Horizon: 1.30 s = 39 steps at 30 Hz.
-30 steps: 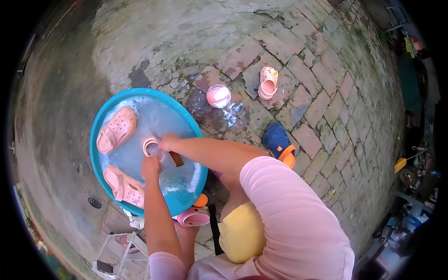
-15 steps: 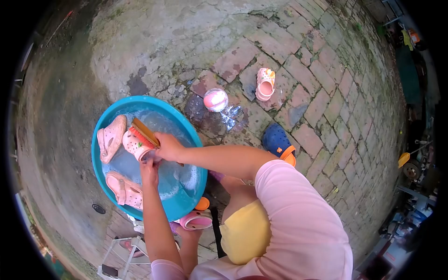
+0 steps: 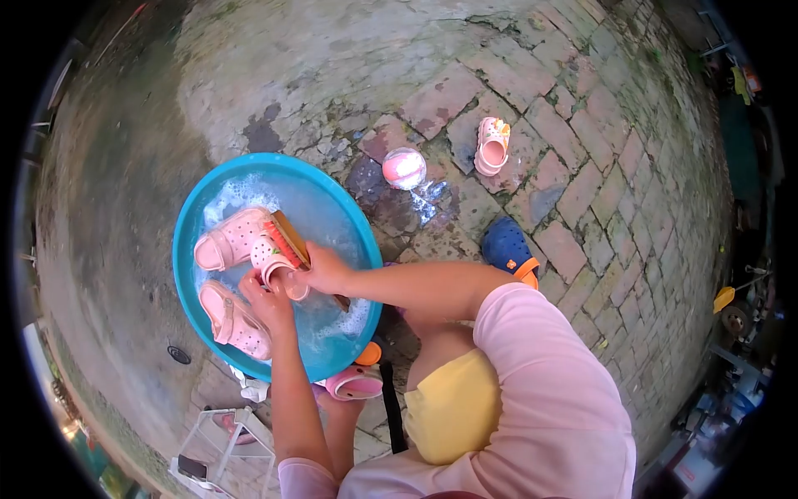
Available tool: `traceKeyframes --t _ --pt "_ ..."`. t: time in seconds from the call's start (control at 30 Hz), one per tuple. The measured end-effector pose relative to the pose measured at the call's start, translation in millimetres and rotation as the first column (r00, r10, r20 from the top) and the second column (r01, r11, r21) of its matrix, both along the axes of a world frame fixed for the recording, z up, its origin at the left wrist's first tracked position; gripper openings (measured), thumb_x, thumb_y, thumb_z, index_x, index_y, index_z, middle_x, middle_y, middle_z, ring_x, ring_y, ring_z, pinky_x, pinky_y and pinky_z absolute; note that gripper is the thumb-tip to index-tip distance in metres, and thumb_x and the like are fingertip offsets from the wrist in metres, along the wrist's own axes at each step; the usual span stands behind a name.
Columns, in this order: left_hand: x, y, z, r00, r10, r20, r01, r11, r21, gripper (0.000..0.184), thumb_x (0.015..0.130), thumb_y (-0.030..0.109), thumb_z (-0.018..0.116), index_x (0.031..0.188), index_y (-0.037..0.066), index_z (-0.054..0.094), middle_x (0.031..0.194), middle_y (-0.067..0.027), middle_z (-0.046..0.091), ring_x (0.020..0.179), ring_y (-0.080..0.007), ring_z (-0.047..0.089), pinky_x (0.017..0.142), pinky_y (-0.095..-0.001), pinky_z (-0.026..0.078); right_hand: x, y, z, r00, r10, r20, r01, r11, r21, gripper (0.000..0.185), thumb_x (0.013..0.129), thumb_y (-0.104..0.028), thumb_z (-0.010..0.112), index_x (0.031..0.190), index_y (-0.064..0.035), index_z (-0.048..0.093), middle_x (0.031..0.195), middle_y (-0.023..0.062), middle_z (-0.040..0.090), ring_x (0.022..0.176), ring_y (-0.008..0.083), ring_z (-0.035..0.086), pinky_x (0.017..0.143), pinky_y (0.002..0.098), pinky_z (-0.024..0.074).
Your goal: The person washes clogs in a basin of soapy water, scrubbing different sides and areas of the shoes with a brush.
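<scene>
Over soapy water in a blue basin [image 3: 184,274], my right hand [image 3: 327,270] grips a wooden brush [image 3: 289,235] with red bristles. Its bristles rest against a small pink clog [image 3: 268,254]. My left hand [image 3: 270,303] has its fingers around the left edge of that clog's opening. Two larger pink clogs are in the basin: one [image 3: 229,239] at the upper left, touching or very near the small clog, the other [image 3: 233,320] at the lower left.
Beyond the basin, a pink and white ball [image 3: 404,169], a pink clog [image 3: 492,148] and a blue clog [image 3: 509,248] with an orange strap lie on the paving. A white metal frame [image 3: 224,445] stands at the lower left, with a dark phone-like object [image 3: 192,467] on it.
The small clog has come up out of the water in my left hand, and the brush has been raised onto it. Most recently, my left fingers have shifted to the clog's left side.
</scene>
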<state>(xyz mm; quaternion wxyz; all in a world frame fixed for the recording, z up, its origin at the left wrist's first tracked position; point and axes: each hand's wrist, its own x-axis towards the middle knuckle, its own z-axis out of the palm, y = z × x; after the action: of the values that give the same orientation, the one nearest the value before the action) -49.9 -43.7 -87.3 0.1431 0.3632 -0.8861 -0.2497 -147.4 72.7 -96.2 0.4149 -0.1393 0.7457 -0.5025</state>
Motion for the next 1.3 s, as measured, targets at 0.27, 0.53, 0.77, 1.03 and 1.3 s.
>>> traceKeyframes --t 0.27,0.53,0.77,1.03,1.3 --pt "7 -2 -23 0.922 -0.205 0.328 0.249 0.963 -0.099 0.029 0.084 0.021 0.058 0.102 0.003 0.046 0.105 -0.0197 0.048 0.088 -0.0404 0.055 0.068 -0.0446 0.048 -4 -14 -54 0.97 0.155 0.189 -0.208 0.929 0.307 0.061 0.069 -0.046 0.068 0.106 0.0021 0.06 0.104 0.0237 0.062 0.097 0.0353 0.06 0.083 0.0392 0.0468" --pt "4 3 -53 0.999 -0.029 0.04 0.015 0.946 0.324 0.032 0.084 0.025 0.06 0.102 -0.001 0.054 0.118 -0.0254 0.051 0.117 -0.0364 0.045 0.097 -0.0399 0.035 -25 -26 -77 0.985 0.058 0.162 -0.108 0.943 0.315 0.057 0.068 -0.042 0.069 0.097 0.0068 0.064 0.099 0.0246 0.063 0.095 0.0297 0.063 0.079 0.0369 0.0481" --pt "-13 -12 -78 0.906 0.245 0.345 -0.376 0.841 0.389 0.043 0.077 0.032 0.06 0.098 -0.005 0.057 0.11 -0.0293 0.055 0.105 -0.0409 0.052 0.091 -0.043 0.04 -32 -21 -61 0.993 0.082 0.09 -0.101 0.968 0.231 0.049 0.069 -0.035 0.072 0.101 0.0016 0.062 0.096 0.0217 0.064 0.083 0.0322 0.065 0.072 0.039 0.0492" --pt "-23 -45 -41 0.782 0.133 0.608 -0.22 0.973 0.071 0.035 0.084 0.018 0.046 0.108 -0.007 0.053 0.098 -0.0252 0.062 0.096 -0.0381 0.06 0.081 -0.0452 0.047 -30 -10 -53 0.859 0.27 0.434 -0.295 0.956 -0.011 0.037 0.078 -0.028 0.064 0.097 0.0032 0.059 0.078 0.0185 0.063 0.068 0.0329 0.062 0.065 0.039 0.0494" --pt "-37 -29 -25 0.789 -0.002 0.614 -0.027 0.999 0.037 0.055 0.078 0.021 0.058 0.124 -0.005 0.04 0.102 -0.0239 0.061 0.098 -0.0355 0.059 0.084 -0.0415 0.047 -7 -16 -74 0.863 0.483 -0.145 -0.396 0.827 0.4 0.04 0.086 -0.034 0.048 0.099 0.0002 0.064 0.095 0.0215 0.064 0.089 0.0363 0.062 0.076 0.042 0.0485"
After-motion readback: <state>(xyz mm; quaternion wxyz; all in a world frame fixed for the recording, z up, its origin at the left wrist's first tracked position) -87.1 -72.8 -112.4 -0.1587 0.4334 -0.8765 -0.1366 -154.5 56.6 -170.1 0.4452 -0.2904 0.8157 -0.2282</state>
